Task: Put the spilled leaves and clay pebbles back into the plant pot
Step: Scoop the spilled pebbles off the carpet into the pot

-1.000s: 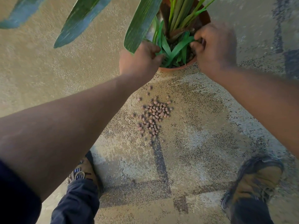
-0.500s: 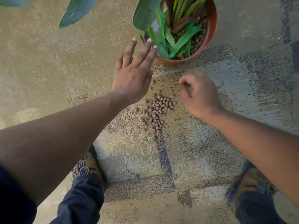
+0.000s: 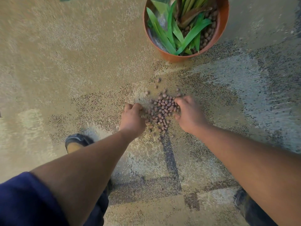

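Speckled carpet (image 3: pixel 65 62), brown pebbles (image 3: pixel 162 110) piled near orange pot (image 3: pixel 223 30). Left hand (image 3: pixel 132 118) and right hand (image 3: pixel 189 113) beside pile, fingers curled, touching pebbles.

We see a speckled, tan and grey floor (image 3: pixel 81 62) crossed by dark lines near the bottom. A heap of brown clay pebbles (image 3: pixel 162 110) lies on it at the middle, with a few strays scattered just beyond it toward the pot. A terracotta plant pot (image 3: pixel 179 57) stands on the floor farther out, apart from the heap. 2 shoes (image 3: pixel 76 142) rest on the floor nearer us.
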`<move>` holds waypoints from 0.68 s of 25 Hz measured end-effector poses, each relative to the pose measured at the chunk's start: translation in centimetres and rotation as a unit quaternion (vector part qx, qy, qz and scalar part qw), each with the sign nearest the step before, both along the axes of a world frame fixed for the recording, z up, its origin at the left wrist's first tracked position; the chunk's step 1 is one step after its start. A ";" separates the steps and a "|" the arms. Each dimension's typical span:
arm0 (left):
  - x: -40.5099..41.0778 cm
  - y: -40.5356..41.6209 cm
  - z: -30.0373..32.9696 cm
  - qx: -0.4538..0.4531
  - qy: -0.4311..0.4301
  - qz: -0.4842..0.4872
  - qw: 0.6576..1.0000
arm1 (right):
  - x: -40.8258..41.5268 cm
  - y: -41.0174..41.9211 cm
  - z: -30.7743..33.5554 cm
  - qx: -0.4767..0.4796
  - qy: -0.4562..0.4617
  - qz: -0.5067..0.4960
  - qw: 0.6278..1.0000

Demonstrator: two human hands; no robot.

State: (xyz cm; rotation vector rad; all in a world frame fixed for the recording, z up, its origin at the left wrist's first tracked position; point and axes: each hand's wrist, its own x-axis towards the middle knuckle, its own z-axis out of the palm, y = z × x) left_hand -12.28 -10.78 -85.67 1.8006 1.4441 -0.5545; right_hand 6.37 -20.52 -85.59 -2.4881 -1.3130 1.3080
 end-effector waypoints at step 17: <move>2.0 -2.0 -1.0 -0.038 0.002 0.125 0.991 | 0.1 -0.8 -0.6 0.007 -0.021 0.065 0.998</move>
